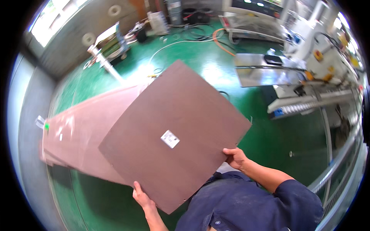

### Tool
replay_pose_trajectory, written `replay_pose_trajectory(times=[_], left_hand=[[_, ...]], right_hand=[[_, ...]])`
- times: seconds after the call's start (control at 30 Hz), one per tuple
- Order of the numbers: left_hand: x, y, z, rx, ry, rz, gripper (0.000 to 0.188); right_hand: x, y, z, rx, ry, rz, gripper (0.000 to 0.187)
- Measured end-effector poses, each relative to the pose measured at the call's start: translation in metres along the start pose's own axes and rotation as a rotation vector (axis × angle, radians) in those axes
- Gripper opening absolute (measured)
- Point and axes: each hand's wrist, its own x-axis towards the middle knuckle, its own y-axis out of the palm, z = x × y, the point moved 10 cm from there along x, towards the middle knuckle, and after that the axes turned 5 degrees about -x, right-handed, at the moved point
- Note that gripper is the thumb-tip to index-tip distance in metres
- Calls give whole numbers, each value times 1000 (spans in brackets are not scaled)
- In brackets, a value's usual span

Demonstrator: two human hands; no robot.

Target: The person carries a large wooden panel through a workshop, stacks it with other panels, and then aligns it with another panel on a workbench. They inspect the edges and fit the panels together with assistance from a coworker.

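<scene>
A large square brown panel is held up in front of my body, turned so one corner points away from me. A small white printed label sticks near its middle. My left hand grips the lower left edge, thumb on top and the fingers hidden underneath. On the near right edge my right hand is closed the same way, its thumb over the face. Beneath and to the left lies a long stack of similar brown panels, partly covered by the held one.
To the right stands a machine with a metal plate and a white frame. A metal railing runs along the lower right. Hoses and cables lie across the green floor. A grey wall borders the left.
</scene>
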Motion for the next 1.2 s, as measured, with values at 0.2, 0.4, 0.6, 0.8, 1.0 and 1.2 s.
replay_pose_trajectory(times=[0.2,0.4,0.6,0.8,1.0,1.2], left_hand=[[14,204,62,182,-115,404,39],[-18,329,152,348,-257,572,45],[-74,417,202,413,-315,601,43],[-111,480,247,383,-388,643,41],[-160,540,301,255,-632,811,39],[-196,583,335,306,-507,900,37]], right_hand=[[-67,-137,53,210,-218,-271,29],[-77,-255,84,361,-406,-427,22],[-86,-330,130,437,-443,-468,20],[-82,-385,194,493,-569,-405,27],[-58,-408,211,656,-668,-603,37],[-69,-440,263,762,-648,-742,37]])
